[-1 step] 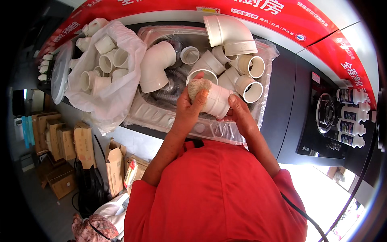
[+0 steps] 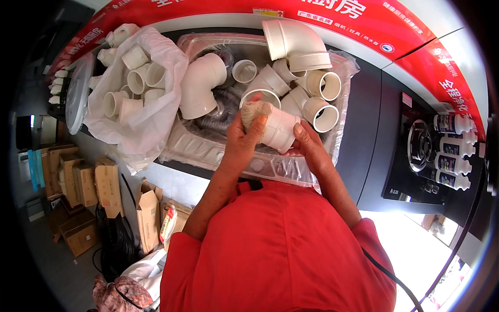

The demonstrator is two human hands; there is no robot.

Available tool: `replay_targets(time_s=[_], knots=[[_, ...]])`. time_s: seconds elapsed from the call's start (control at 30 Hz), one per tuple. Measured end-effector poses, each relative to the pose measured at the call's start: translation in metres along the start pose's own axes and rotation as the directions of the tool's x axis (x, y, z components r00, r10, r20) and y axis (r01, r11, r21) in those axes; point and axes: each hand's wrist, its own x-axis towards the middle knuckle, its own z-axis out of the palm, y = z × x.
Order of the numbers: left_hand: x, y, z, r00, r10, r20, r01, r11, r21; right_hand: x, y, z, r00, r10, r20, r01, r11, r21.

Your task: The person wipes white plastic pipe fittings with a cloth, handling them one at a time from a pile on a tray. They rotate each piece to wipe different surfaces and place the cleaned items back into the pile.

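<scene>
A white plastic pipe fitting [image 2: 281, 130] is held in front of my body, over the front part of a plastic-wrapped steel sink [image 2: 200, 151]. My left hand [image 2: 246, 136] closes on a tan, rough cloth or pad [image 2: 252, 110] pressed against the fitting's left end. At the other end, my right hand [image 2: 310, 145] grips the fitting, thumb on top and fingers curled beneath. Just behind my hands lie several more white fittings, among them a large elbow [image 2: 299, 44], a second elbow [image 2: 200, 86] and a short ring-like coupling [image 2: 245, 71].
To the left, a white plastic bag [image 2: 174, 67] holds several pipe fittings. A black gas hob [image 2: 400, 177] and several white bottles [image 2: 452, 163] stand on the right of the dark counter [image 2: 364, 114]. Cardboard boxes [image 2: 107, 184] are on the floor at lower left.
My right thumb and the fitting have shifted very slightly. Both hands keep their hold, and everything else stays where it was.
</scene>
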Motion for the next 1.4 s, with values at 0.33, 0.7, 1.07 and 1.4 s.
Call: replay_targets(time_s=[0.33, 0.7, 1.07, 1.4], knots=[[0.003, -0.007, -0.004, 0.988, -0.144, -0.056, 0.128, 0.965, -0.228, -0.006, -0.009, 0.009, 0.85, -0.522, 0.067, 0.441, 0.638, -0.631], [0.004, 0.001, -0.001, 0.986, -0.157, -0.049, 0.15, 0.982, -0.117, -0.005, -0.002, 0.002, 0.921, -0.388, 0.0, 0.335, 0.795, -0.506], [0.002, -0.002, 0.0, 0.992, -0.114, -0.045, 0.111, 0.992, -0.059, 0.0, 0.004, 0.001, 0.998, 0.052, -0.046, -0.049, 0.997, 0.06], [0.008, -0.014, -0.008, 0.965, -0.24, -0.106, 0.198, 0.932, -0.303, -0.006, -0.011, 0.01, 0.823, -0.552, 0.132, 0.439, 0.471, -0.765]])
